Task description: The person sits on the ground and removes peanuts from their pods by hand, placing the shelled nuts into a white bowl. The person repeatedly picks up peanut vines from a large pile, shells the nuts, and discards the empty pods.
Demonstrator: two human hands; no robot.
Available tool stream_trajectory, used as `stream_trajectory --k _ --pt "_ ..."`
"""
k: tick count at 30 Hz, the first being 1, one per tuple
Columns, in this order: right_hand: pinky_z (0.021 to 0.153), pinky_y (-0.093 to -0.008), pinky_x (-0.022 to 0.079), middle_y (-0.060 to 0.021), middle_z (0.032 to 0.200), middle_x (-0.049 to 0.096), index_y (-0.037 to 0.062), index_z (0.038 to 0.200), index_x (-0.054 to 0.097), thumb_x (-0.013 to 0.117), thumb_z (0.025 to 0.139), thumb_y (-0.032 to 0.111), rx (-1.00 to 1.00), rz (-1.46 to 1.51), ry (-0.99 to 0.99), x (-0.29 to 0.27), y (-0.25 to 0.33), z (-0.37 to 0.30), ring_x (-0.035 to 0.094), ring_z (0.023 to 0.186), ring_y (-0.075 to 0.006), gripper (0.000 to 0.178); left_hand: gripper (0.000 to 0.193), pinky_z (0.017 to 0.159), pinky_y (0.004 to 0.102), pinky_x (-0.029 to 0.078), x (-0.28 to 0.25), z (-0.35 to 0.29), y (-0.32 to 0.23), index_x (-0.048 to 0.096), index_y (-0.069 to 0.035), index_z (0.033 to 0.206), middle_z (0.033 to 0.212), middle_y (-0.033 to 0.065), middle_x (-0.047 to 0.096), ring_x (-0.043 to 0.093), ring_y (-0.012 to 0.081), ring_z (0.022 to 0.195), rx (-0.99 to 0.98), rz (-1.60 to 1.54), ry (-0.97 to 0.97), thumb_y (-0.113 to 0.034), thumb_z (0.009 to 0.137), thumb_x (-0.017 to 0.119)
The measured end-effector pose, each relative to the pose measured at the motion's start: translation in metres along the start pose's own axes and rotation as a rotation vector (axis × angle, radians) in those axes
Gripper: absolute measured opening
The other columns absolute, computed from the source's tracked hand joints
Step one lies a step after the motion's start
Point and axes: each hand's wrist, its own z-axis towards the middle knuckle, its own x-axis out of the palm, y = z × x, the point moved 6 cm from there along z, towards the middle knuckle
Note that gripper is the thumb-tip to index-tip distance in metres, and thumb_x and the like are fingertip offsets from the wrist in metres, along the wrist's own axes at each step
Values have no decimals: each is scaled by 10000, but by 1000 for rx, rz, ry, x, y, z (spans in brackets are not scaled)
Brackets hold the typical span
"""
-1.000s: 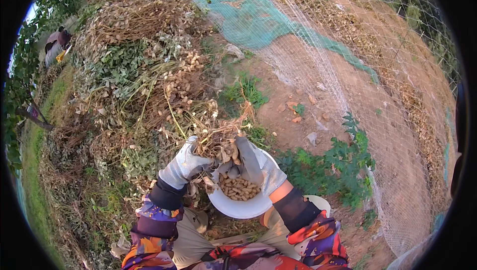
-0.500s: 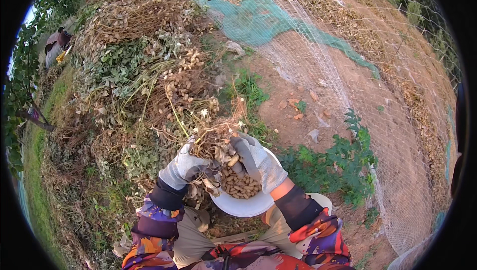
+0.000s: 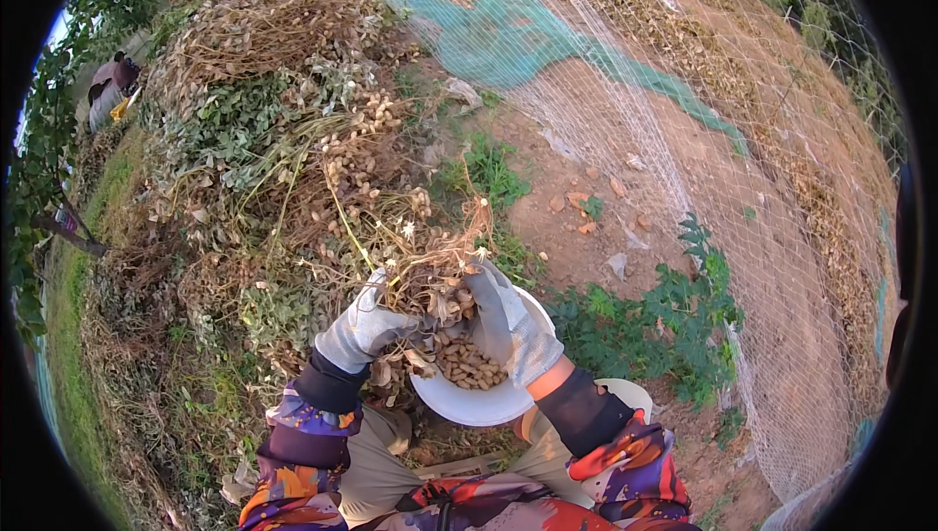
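Both my hands wear grey-and-white work gloves. My left hand [image 3: 360, 324] is closed around the stems and withered leaves of a dried peanut plant [image 3: 445, 297]. On the plant's other side, my right hand [image 3: 510, 324] has its fingers closed in among the roots; the fingertips are partly hidden there. Directly beneath is a white basin [image 3: 474, 416], with many shelled-looking tan peanuts in their pods [image 3: 469, 363] inside. The plant and my hands cover the basin's far part.
A big heap of pulled peanut plants [image 3: 244, 130] rises ahead and left, pods showing on it. Leafy green weeds [image 3: 655, 331] grow right of the basin. White netting [image 3: 762, 316] and green mesh [image 3: 508, 38] lie beyond. Another person [image 3: 112, 86] is at far left.
My right hand has moved slightly up and deeper into the roots. The pod seen by its thumb no longer shows there. My left hand keeps its hold on the plant.
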Motion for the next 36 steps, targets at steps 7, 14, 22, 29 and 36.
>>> stream_trajectory --k 7,14,22,29,36 --pt "749 -243 472 -34 1022 556 16 1296 369 404 963 213 307 50 -53 1 1 2 548 892 -103 389 821 955 379 394 6 -3 -3 375 36 1288 1229 127 518 502 240 1124 13 -304 -26 -477 732 693" --pt "926 -331 451 -118 1191 513 21 1286 386 341 967 126 -23 840 308 -29 -57 22 495 1127 -225 339 442 810 350 454 21 5 -26 591 -3 1065 1018 140 586 578 243 915 338 402 6 -91 650 715" --pt "627 -238 481 -24 886 610 18 996 586 498 915 218 222 23 15 -30 -48 44 564 713 -91 233 474 717 348 485 28 16 -28 592 -25 1064 842 154 639 625 288 777 -83 242 60 -184 631 701" --pt "652 -224 448 -23 973 610 -12 935 574 582 863 186 328 -325 -68 -48 -67 55 530 742 -89 211 535 779 382 464 42 18 -28 554 -57 1124 843 172 623 604 348 817 9 364 107 -284 657 685" --pt "554 -239 458 -55 834 623 30 1012 586 536 860 160 259 -989 -49 -76 -50 46 604 729 -137 206 523 743 318 522 -26 -27 0 492 6 1185 1039 123 605 619 238 870 -104 -568 -245 -104 705 667"
